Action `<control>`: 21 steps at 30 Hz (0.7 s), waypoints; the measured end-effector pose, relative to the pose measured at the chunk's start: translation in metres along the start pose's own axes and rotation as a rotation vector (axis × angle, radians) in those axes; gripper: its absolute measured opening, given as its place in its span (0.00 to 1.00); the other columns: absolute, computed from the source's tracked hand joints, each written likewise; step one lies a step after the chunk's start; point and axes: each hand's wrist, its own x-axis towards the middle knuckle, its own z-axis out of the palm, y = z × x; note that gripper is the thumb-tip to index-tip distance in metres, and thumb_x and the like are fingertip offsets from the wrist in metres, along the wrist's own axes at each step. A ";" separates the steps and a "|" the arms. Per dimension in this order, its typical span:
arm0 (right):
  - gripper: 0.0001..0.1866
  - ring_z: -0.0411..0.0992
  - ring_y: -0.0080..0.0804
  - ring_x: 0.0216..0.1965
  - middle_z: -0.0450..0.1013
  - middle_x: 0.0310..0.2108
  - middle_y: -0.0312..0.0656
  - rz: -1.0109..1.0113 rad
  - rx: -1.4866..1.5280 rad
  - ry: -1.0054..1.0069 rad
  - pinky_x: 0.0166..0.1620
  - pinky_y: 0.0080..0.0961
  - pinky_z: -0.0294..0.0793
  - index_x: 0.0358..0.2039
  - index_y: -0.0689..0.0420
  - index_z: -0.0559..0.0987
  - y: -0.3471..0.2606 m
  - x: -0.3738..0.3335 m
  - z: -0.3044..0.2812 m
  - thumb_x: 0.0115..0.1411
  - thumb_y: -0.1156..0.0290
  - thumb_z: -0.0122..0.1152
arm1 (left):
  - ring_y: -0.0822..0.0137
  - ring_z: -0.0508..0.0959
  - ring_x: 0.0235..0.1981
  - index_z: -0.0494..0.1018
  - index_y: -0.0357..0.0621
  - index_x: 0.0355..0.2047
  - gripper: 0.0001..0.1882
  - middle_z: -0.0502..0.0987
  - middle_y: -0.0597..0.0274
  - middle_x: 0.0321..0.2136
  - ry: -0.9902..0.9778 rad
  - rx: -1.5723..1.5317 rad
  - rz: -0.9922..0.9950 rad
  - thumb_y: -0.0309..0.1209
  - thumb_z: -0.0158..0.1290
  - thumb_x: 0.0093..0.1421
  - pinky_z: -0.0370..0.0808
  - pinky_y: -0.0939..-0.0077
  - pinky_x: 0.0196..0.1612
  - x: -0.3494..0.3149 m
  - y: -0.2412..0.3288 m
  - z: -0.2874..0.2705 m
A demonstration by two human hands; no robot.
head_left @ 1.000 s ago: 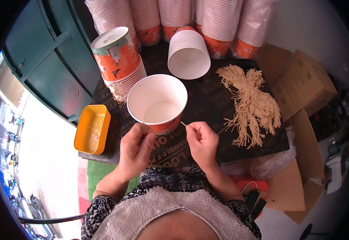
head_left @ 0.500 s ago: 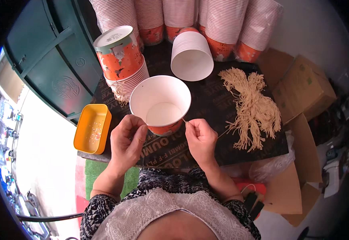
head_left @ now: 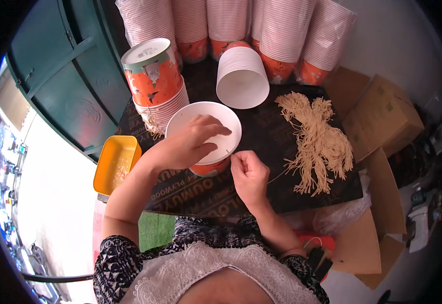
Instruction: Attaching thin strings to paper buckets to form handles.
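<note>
A paper bucket (head_left: 180,116), white inside and orange printed outside, stands upright near the table's front edge. Over its mouth my left hand (head_left: 193,142) reaches in, thumb and fingers apart, with nothing seen in them; it hides much of the inside. At the bucket's right rim my right hand (head_left: 250,172) pinches a beige string (head_left: 276,178), whose tail runs right toward a bundle of cut strings (head_left: 319,144). A short end of it pokes up by the rim at my fingertips.
A yellow tray (head_left: 110,162) with small pale bits sits at the left edge. Behind it stands a bucket stack (head_left: 155,83), upside down, with strings hanging. Nested white buckets (head_left: 243,86) lie on their side. Wrapped stacks (head_left: 286,30) line the back; cardboard boxes (head_left: 383,111) are at right.
My left hand has left the bucket's near left rim and moved up and right over its mouth, its fingers opening. The right hand stays pinched at the right rim.
</note>
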 end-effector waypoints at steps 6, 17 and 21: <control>0.04 0.73 0.23 0.21 0.73 0.21 0.42 -0.023 -0.014 0.017 0.26 0.22 0.71 0.30 0.62 0.75 0.000 0.002 0.003 0.58 0.80 0.62 | 0.53 0.76 0.44 0.77 0.40 0.46 0.16 0.78 0.51 0.38 -0.199 -0.011 -0.073 0.26 0.53 0.56 0.71 0.63 0.50 0.022 -0.006 0.009; 0.03 0.73 0.25 0.23 0.74 0.22 0.42 -0.005 -0.029 -0.107 0.27 0.25 0.70 0.33 0.63 0.76 -0.006 -0.005 -0.017 0.60 0.78 0.60 | 0.61 0.79 0.26 0.77 0.34 0.30 0.08 0.80 0.51 0.25 0.005 -0.127 -0.282 0.28 0.55 0.55 0.74 0.69 0.32 0.006 0.008 0.015; 0.03 0.73 0.24 0.24 0.75 0.23 0.42 0.117 0.073 -0.174 0.28 0.24 0.71 0.33 0.63 0.76 -0.005 -0.006 -0.017 0.61 0.77 0.59 | 0.71 0.77 0.25 0.77 0.34 0.27 0.04 0.79 0.58 0.22 0.098 -0.385 -0.328 0.24 0.55 0.54 0.73 0.75 0.29 0.004 0.016 0.023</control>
